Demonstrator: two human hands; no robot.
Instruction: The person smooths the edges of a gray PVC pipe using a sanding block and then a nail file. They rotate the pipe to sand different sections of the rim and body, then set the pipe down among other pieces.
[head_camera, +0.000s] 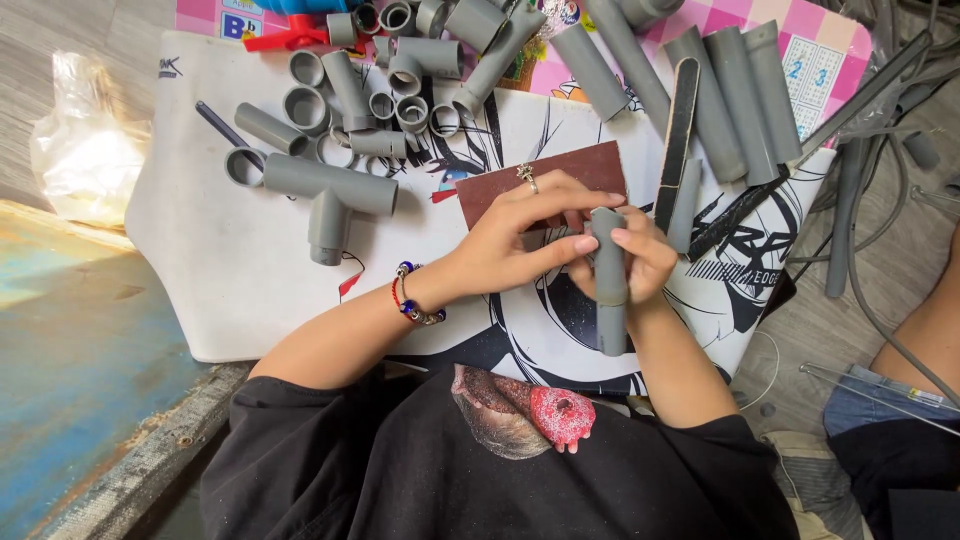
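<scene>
Both hands meet near the middle of the view over a white printed cloth (215, 290) spread on the floor, and between them stands a short grey pipe piece (608, 285), held roughly upright. The left hand (520, 235), with a ring and a beaded bracelet (410, 297) at its wrist, curls its fingers (575, 243) against the pipe's upper part; the right hand (645, 255) closes around it from the right side — both hands are wrapped on the pipe, not spread. Just behind the hands lies a dark red sheet of sandpaper (600, 165), partly covered by the left hand, and a long black sanding stick (680, 125) leans just right of it. The open room is on the cloth's near-left part, bare from the T-shaped pipe joint (330, 195) down to the cloth's near edge. The far side is crowded: a heap of grey pipe fittings and rings (395, 80) at far left, longer grey pipe lengths (735, 85) at far right over a pink checked mat (800, 30). A clear plastic bag (85, 150) lies off the cloth's left edge; its contents cannot be made out. Grey hoses (870, 215) trail off the right edge.
</scene>
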